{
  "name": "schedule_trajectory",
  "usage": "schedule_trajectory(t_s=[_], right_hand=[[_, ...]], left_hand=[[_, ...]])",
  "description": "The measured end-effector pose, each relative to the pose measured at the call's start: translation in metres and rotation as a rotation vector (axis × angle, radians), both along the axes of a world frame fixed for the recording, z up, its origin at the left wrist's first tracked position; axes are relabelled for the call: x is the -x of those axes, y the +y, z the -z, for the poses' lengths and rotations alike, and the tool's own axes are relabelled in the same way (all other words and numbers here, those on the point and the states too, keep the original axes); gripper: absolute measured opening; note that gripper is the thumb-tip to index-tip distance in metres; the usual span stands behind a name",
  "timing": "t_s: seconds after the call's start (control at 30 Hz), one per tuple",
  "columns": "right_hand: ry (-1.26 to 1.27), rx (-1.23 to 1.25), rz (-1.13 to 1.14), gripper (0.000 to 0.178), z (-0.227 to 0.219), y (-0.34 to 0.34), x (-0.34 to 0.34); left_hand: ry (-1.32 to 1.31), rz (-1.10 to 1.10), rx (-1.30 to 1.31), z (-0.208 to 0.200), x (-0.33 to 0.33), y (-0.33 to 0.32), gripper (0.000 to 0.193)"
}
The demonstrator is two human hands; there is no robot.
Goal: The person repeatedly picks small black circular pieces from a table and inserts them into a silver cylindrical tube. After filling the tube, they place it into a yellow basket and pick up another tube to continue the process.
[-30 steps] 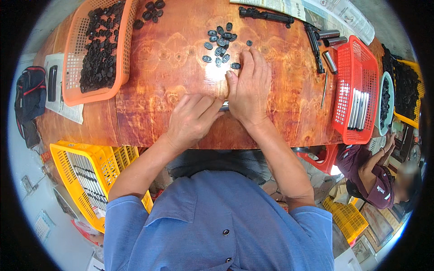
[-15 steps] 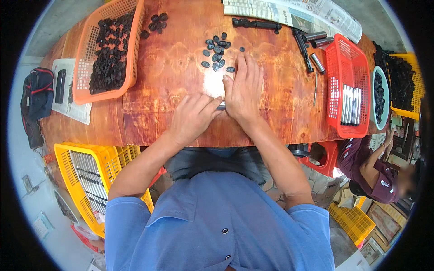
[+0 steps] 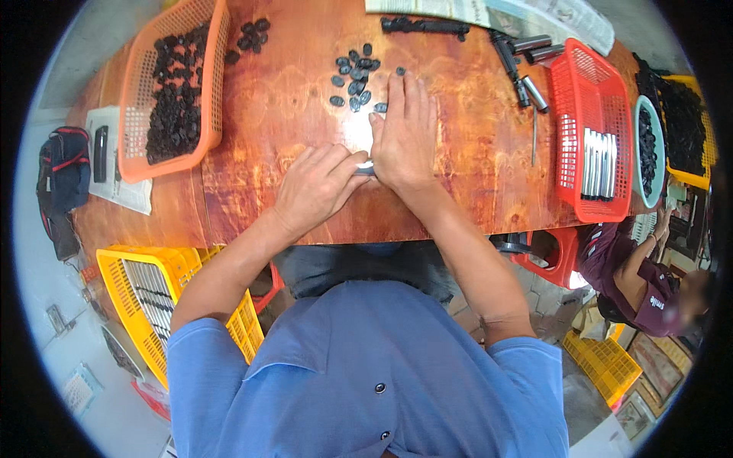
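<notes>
My left hand (image 3: pixel 319 182) is closed, with thumb and fingers pinching a small silver-and-dark piece (image 3: pixel 365 169). Only a short stretch of the piece shows; the rest is hidden under the hands. Its other end meets the base of my right hand (image 3: pixel 405 141), which lies flat on the wooden table (image 3: pixel 282 114) with fingers stretched forward. Past the right fingertips lies a loose cluster of small black oval parts (image 3: pixel 356 74). One oval part (image 3: pixel 380 108) sits beside the right index finger, and another (image 3: pixel 400 71) lies just beyond the fingertips.
An orange basket (image 3: pixel 214 99) of black parts stands at left. To the right are metal tubes (image 3: pixel 534 93), a thin rod (image 3: pixel 534 141), a red basket (image 3: pixel 565 137) holding silver tubes, and a pale green bowl (image 3: pixel 640 153). Newspaper (image 3: pixel 527 19) lies behind. Another person (image 3: pixel 634 286) sits at right.
The table's contents have shifted slightly up and left in the picture as the view moved. My left fingers have shifted, and more of the silver piece shows between my hands.
</notes>
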State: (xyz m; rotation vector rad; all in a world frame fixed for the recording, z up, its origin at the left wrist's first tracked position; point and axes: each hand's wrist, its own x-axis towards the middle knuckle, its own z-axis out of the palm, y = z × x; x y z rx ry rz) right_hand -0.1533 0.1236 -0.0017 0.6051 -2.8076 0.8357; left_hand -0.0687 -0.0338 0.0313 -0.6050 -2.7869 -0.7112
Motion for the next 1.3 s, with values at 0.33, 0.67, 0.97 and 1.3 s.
schedule_trajectory(t_s=[0.33, 0.67, 0.97, 1.3], right_hand=[[-0.003, -0.042, -0.028, 0.065, -0.01, -0.002, 0.009], [0.022, -0.001, -0.018, 0.066, -0.005, 0.002, -0.004], [-0.042, 0.416, -0.02, 0.057, -0.004, 0.014, 0.005], [-0.167, 0.764, 0.092, 0.036, -0.011, 0.021, -0.006]], left_hand=[[-0.089, -0.046, -0.072, -0.01, 0.004, 0.002, 0.027], [-0.018, -0.019, 0.019, 0.005, -0.013, 0.009, 0.032], [0.004, -0.084, -0.074, 0.0, -0.004, 0.012, 0.036], [-0.845, -0.473, -1.802, -0.004, -0.024, 0.018, 0.039]])
